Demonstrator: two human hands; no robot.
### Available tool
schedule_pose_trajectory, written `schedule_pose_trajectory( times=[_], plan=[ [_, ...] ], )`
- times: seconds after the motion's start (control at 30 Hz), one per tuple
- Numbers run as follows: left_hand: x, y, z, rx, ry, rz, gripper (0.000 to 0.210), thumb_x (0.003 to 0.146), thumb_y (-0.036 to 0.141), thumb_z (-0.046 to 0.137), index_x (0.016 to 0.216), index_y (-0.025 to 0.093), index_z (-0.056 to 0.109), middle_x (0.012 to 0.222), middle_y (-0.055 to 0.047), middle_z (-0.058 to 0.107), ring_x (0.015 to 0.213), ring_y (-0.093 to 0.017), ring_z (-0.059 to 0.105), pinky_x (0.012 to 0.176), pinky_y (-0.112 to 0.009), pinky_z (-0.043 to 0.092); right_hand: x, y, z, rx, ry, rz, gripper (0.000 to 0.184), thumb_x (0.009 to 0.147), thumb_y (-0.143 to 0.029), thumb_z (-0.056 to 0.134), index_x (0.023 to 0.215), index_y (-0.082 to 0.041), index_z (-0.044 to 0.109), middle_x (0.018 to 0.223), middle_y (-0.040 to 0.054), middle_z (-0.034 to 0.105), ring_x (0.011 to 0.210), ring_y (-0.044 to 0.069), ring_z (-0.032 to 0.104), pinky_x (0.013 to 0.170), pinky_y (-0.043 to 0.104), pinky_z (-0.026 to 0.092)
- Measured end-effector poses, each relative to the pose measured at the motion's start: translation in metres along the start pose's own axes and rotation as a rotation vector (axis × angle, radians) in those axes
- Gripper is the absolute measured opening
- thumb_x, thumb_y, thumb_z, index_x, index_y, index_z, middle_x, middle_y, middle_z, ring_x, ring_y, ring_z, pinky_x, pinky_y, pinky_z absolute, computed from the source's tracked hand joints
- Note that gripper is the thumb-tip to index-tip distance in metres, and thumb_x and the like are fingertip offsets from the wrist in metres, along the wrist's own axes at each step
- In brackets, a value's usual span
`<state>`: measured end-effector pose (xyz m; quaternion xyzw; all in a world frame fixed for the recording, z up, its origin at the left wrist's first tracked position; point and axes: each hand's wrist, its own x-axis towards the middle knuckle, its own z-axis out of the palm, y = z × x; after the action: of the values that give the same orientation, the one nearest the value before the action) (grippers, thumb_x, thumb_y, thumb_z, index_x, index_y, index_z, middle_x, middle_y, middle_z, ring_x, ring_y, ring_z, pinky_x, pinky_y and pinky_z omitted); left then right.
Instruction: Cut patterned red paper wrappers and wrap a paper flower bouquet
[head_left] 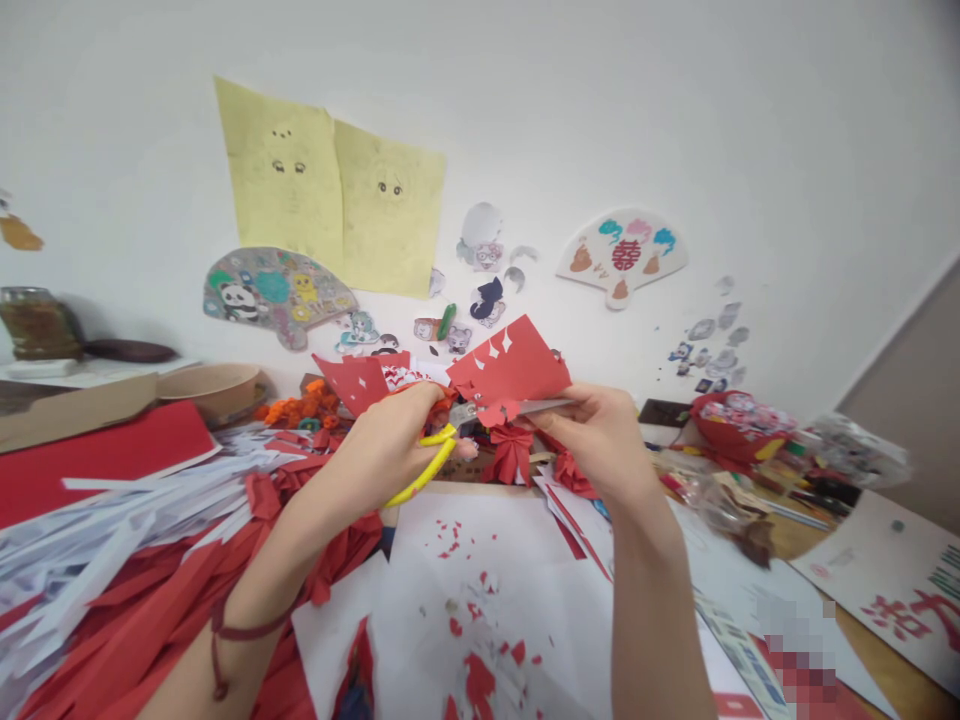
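Note:
My left hand [394, 435] is closed on a pair of yellow-handled scissors [426, 478], whose blades point right. Folded red paper [517, 362] with a row of small diamond cut-outs stands up above the blades. Its lower edge is notched and lies along the blades. My right hand [596, 430] pinches the right end of this paper close to the scissor tips. Whether the blades are fully closed is hidden by the paper. Another red piece with diamond holes [360, 384] is behind my left hand.
White sheets [480, 545] scattered with red scraps lie below my hands. White and red paper strips [172, 580] pile up at left. Red bows [511, 455] sit behind. A red bundle [742, 425] and clear plastic [855, 448] are at right. Paper fans [626, 255] hang on the wall.

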<state>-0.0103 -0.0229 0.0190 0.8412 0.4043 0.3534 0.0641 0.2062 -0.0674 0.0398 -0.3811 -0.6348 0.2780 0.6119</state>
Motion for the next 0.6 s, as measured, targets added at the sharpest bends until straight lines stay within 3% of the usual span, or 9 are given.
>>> schedule_pose_trajectory(
  times=[0.27,0.6],
  plan=[
    [-0.0032,0.0058,-0.0021,0.003,0.01,-0.005,0.024,0.083,0.045,0.058,0.088,0.023,0.051,0.076,0.001,0.059,0.062,-0.017,0.052,0.056,-0.027,0.035,0.0002,-0.001,0.0001,0.001,0.001,-0.018,0.011,0.07,-0.023,0.079,0.081,-0.022,0.079,0.08,0.0024,0.079,0.078,0.02,0.075,0.073,0.028,0.062],
    [-0.0039,0.0093,-0.0051,-0.02,0.003,-0.002,0.009,0.082,0.03,0.052,0.083,0.023,0.047,0.076,0.0,0.061,0.064,-0.016,0.053,0.054,-0.025,0.035,-0.0006,-0.0017,0.0032,-0.004,0.029,-0.031,0.013,0.071,-0.027,0.08,0.082,-0.021,0.078,0.084,0.0035,0.079,0.079,0.02,0.075,0.073,0.03,0.062]
  ],
)
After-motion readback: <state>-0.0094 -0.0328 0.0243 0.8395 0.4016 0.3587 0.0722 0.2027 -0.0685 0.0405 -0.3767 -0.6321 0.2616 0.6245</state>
